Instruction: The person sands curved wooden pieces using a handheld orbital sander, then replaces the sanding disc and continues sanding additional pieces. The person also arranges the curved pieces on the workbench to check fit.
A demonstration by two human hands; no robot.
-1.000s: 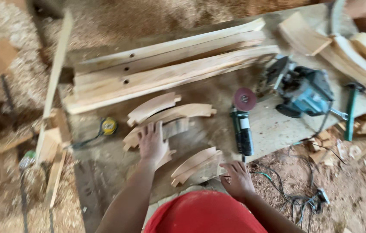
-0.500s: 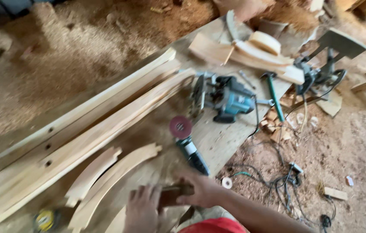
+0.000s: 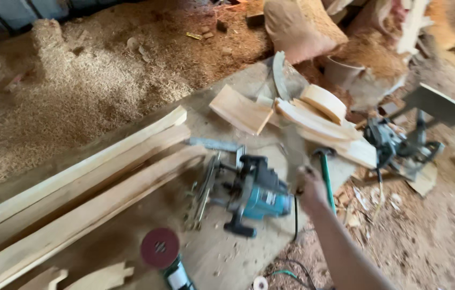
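The right hand [image 3: 310, 185] is stretched out over the far edge of the work board [image 3: 227, 258], blurred with motion; its fingers look curled, but whether they grip anything I cannot tell. The left hand is out of sight. Just beyond the knuckles lies a green-handled hammer [image 3: 325, 180], and just left of the hand sits the teal power router [image 3: 257, 196] — its only label is a small pale patch on the teal side, too smeared to make out. A metal square [image 3: 216, 145] lies behind the router.

Further out, a stack of curved wood offcuts [image 3: 313, 115] sits at the board's far corner, with a saw [image 3: 399, 142] on the sawdust floor beyond. Long planks [image 3: 82, 188] run along the left. At the near edge is an angle grinder with a dark red disc [image 3: 159, 247], round and plain.

Half a second ago both hands were low at the near edge, together on a small dark thing by the curved pieces; now the view has swung right and only the right arm shows, reaching toward the hammer.
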